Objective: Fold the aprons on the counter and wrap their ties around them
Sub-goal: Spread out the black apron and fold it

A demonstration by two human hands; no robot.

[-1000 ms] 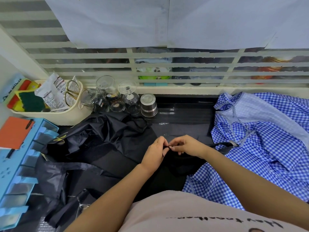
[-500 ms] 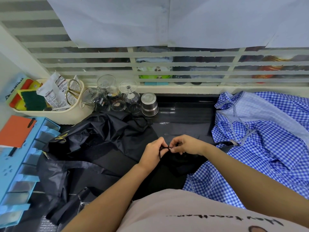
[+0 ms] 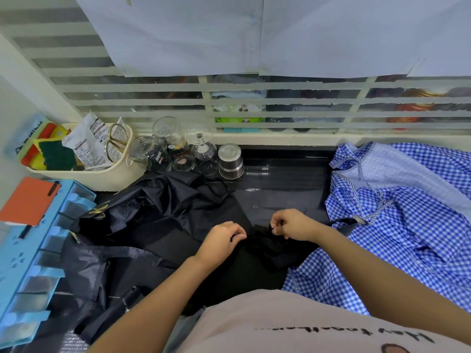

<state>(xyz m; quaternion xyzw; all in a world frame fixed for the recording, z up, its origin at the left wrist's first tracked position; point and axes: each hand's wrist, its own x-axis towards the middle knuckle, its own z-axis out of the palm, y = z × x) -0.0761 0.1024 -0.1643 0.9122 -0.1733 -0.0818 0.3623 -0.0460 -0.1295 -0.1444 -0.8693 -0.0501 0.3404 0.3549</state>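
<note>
A small black bundle [image 3: 270, 248], apparently an apron already folded, lies on the dark counter [image 3: 280, 179] just in front of the person. A thin black tie [image 3: 267, 228] crosses its top edge, black on black and hard to follow.

The step in hand looks like securing the tie around this bundle. The person probably needs to draw the tie snug and tuck or knot its end so the wrap does not slip loose.

The two hands are a little apart, one at each side of the bundle's top. The left hand [image 3: 221, 240] is knuckles up with its fingers curled in, seeming to pinch the tie at the bundle's left edge. The right hand [image 3: 293, 225] is also curled, its fingertips [image 3: 276, 222] nipping the tie at the upper right. Both forearms reach in from the near edge, meeting in a shallow V.

Left of the bundle, a second black apron [image 3: 165, 207] lies crumpled and unfolded. On the right, a blue checked apron [image 3: 395, 225] is spread loose, touching the bundle's near corner. A black strap [image 3: 341, 221] runs from beside the right wrist towards it.

Along the back stand upturned glasses [image 3: 201, 149], a steel cup [image 3: 230, 161] and a cream basket [image 3: 102, 174] holding sponges and scissors. A blue rack [image 3: 30, 263] sits at far left.
</note>
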